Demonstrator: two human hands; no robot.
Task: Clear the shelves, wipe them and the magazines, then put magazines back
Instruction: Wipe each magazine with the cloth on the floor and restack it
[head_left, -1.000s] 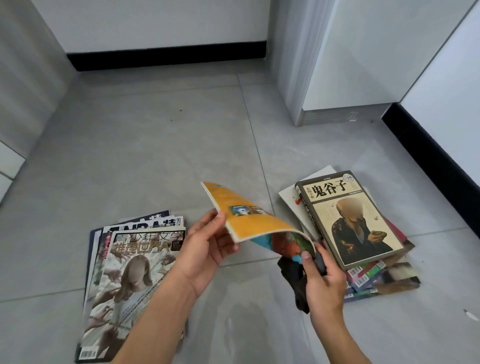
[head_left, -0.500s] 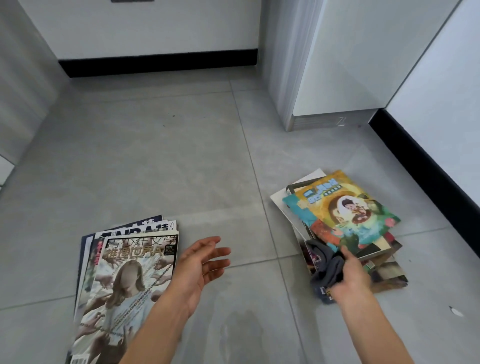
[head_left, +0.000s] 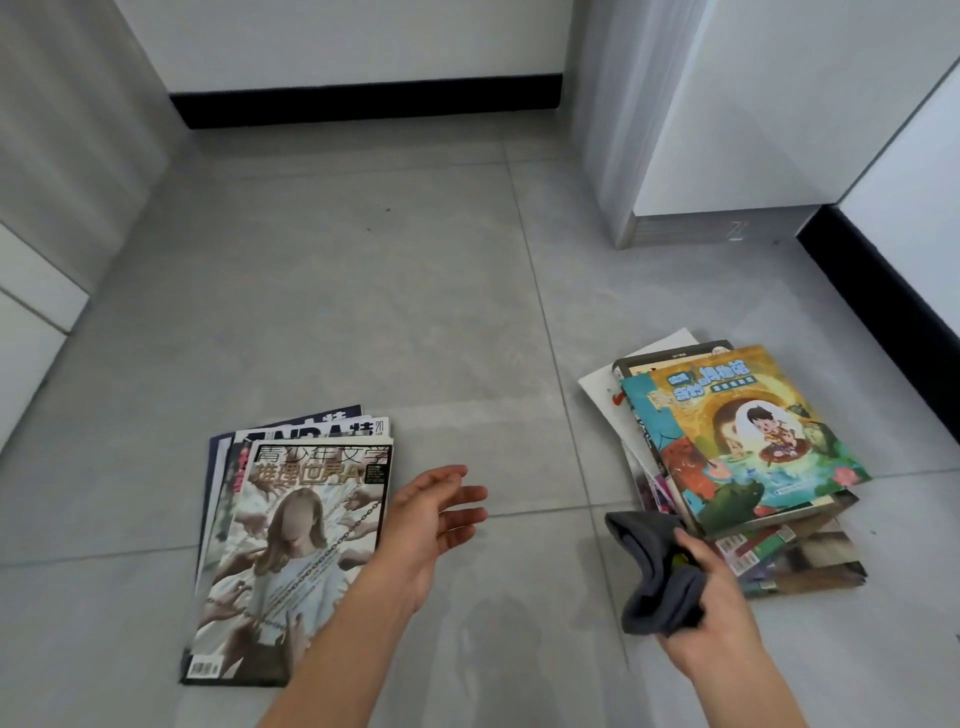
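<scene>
Two piles of magazines lie on the grey tiled floor. The left pile (head_left: 291, 545) is topped by a pale cover with a long-haired figure. On the right pile (head_left: 779, 551) lies a colourful children's magazine (head_left: 748, 436) with a yellow and green cover. My left hand (head_left: 434, 512) hovers open, palm up, just right of the left pile and holds nothing. A dark grey cloth (head_left: 654, 566) is gripped in my right hand (head_left: 711, 603), at the near left corner of the right pile.
A white cabinet (head_left: 753, 114) with a grey base stands at the back right. Black skirting (head_left: 363, 101) runs along the far wall and the right wall. A grey panel (head_left: 62, 156) rises on the left. Bare floor tiles (head_left: 363, 312) stretch between the piles.
The colourful magazine, held open in both hands a second ago, now lies on top of the right pile. My left hand let go and drew back, and my right hand pulled back with the cloth.
</scene>
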